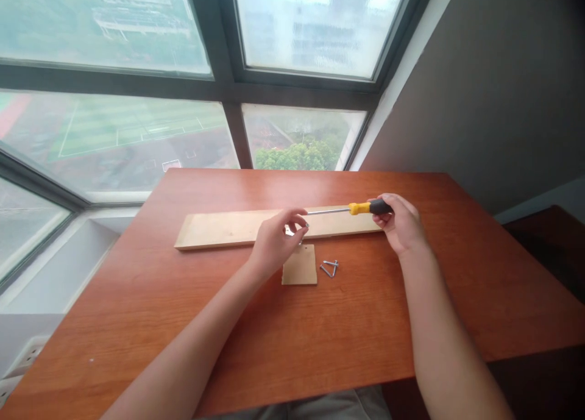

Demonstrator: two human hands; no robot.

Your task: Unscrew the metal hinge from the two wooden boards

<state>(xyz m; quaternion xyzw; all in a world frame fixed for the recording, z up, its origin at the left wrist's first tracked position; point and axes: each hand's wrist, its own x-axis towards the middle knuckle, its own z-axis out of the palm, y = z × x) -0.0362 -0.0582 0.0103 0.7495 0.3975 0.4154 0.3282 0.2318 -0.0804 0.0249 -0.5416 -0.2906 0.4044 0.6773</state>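
Note:
My right hand (402, 220) grips the black end of a screwdriver (359, 208) with a yellow and black handle. Its metal shaft points left, held nearly level, and the tip ends by the fingertips of my left hand (280, 236). Thumb and fingers of that hand are pinched around a small shiny metal piece (307, 226), mostly hidden by them. Just below lies a small square wooden piece (299, 267) with a hole near its top edge. Several silver screws (329, 267) lie loose to its right. Behind both hands, a long pale wooden board (219, 230) rests across the table.
The reddish-brown wooden table (320, 334) reaches up to large windows with dark frames (301, 94). A grey wall (493, 91) rises at the right. Wall sockets (30, 354) show at the lower left. The table's front edge runs close to my lap.

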